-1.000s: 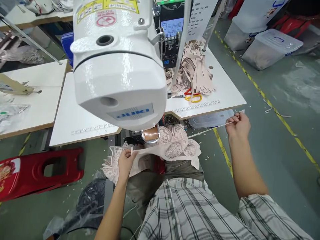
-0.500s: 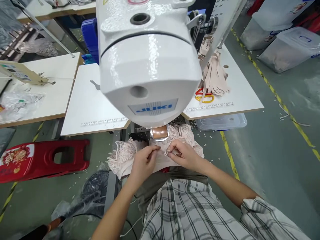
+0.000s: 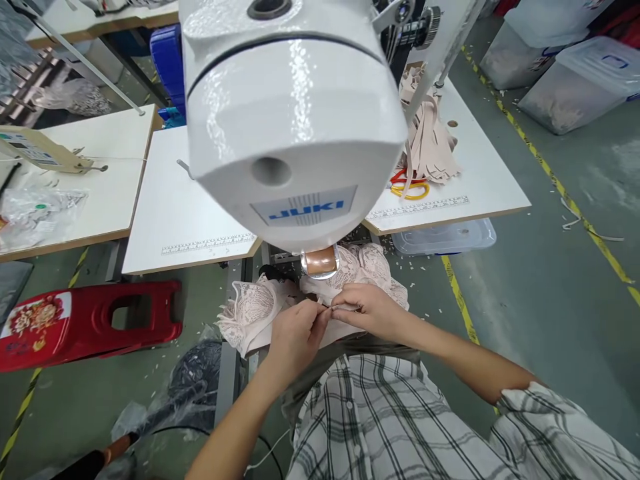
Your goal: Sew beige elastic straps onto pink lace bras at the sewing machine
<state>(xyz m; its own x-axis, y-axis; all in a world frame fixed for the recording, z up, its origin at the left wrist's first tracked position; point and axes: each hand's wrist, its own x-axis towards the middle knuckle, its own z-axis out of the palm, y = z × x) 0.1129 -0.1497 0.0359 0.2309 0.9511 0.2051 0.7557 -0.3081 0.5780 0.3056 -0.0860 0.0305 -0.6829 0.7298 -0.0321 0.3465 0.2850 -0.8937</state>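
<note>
A pale pink lace garment lies under the head of a white sewing machine, just below its copper-coloured part. My left hand and my right hand meet at the garment's front edge, fingertips together. Both hands pinch the lace between thumb and fingers. The needle area is hidden behind the machine head.
White tables stand left and right of the machine. Pink straps and red-and-yellow scissors lie on the right table. A red stool lies on the floor at left. Plastic bins stand at far right; a clear lid sits under the table.
A second ago my right hand was stretched out to the right, pulling a thin strap. It has come back to the garment and now pinches the lace beside my left hand.
</note>
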